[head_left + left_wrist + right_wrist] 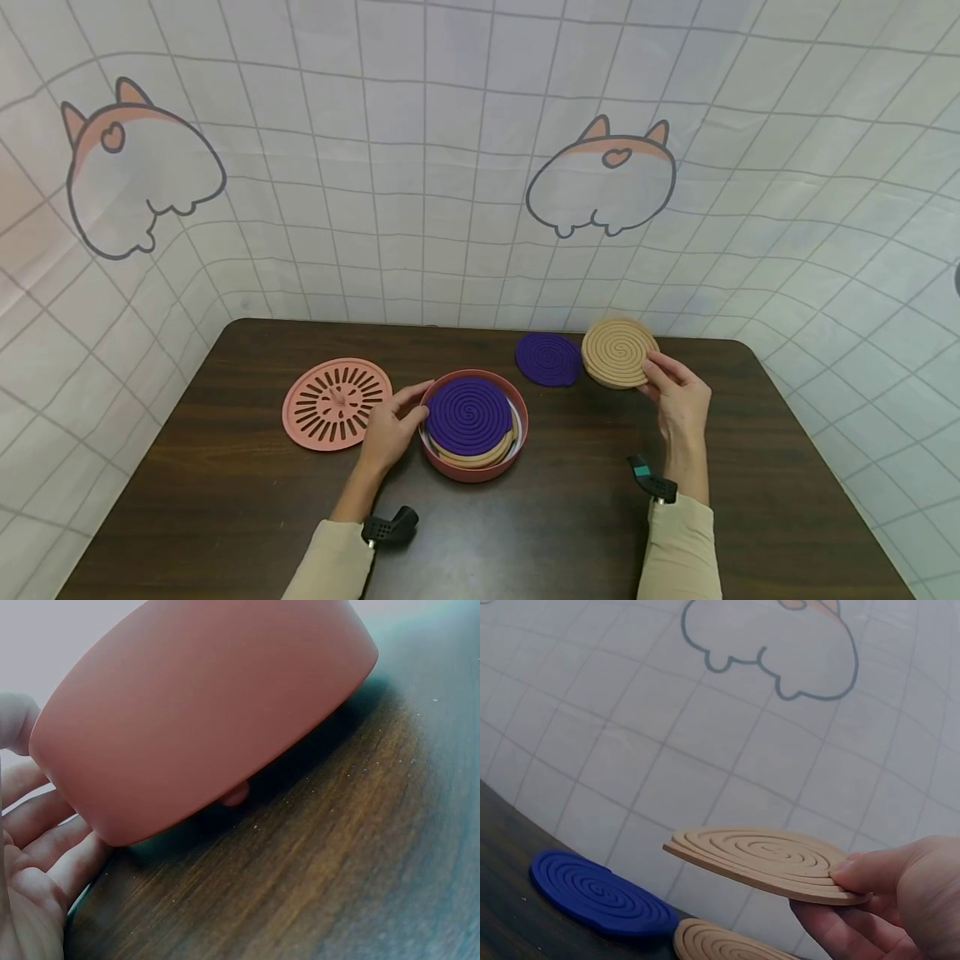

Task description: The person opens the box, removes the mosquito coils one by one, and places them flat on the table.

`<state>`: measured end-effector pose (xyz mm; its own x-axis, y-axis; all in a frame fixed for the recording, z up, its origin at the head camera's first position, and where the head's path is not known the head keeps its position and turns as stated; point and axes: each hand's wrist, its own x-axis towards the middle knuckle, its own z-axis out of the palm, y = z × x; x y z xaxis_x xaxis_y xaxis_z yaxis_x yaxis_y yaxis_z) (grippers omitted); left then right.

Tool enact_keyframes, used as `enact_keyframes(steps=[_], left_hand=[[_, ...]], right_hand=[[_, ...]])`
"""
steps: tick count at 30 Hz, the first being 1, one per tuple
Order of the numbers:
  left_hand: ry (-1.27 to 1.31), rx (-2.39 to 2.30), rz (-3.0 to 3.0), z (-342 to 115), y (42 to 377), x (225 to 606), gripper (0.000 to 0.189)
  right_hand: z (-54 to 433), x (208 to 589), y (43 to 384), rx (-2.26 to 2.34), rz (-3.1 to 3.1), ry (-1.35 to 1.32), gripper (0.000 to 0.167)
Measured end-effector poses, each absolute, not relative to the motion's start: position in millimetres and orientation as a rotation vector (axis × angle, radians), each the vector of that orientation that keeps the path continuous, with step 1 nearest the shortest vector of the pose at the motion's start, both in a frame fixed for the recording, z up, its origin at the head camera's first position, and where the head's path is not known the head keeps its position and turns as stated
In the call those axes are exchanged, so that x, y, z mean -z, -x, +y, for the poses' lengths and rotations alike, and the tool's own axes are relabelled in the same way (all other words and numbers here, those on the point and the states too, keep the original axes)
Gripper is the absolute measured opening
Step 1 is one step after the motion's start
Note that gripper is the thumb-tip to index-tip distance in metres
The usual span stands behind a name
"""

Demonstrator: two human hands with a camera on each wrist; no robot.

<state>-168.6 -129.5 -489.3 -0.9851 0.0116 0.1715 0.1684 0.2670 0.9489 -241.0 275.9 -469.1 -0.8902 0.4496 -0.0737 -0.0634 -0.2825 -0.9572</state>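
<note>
My left hand holds the near-left rim of a round red container, thumb at the rim and fingers against the outer wall. The container's side fills much of the left wrist view. Inside it, a purple mosquito coil lies on top of tan coils. At the back right, my right hand pinches a tan mosquito coil by its edge, thumb above and fingers below. The coil is raised over another tan coil, mostly hidden beneath it in the head view.
A second purple coil lies left of the tan ones, near the table's back edge. A pink slotted lid with a central knob lies left of the container. Behind the dark wooden table hangs a white gridded curtain.
</note>
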Motion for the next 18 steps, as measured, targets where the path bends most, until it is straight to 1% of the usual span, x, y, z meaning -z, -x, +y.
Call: enact_keyframes(steps=[7, 14, 18], left_hand=[[0.143, 1.791, -2.411, -130, 169, 488, 0.039], [0.151, 1.802, -2.406, -130, 169, 488, 0.039], [0.151, 1.812, -2.412, -130, 168, 489, 0.039]], right_hand=[[279, 475, 242, -2.205, -1.606, 0.497, 0.022], [286, 478, 241, -2.133, -1.616, 0.557, 0.026], [294, 481, 241, -2.108, -1.596, 0.599, 0.025]])
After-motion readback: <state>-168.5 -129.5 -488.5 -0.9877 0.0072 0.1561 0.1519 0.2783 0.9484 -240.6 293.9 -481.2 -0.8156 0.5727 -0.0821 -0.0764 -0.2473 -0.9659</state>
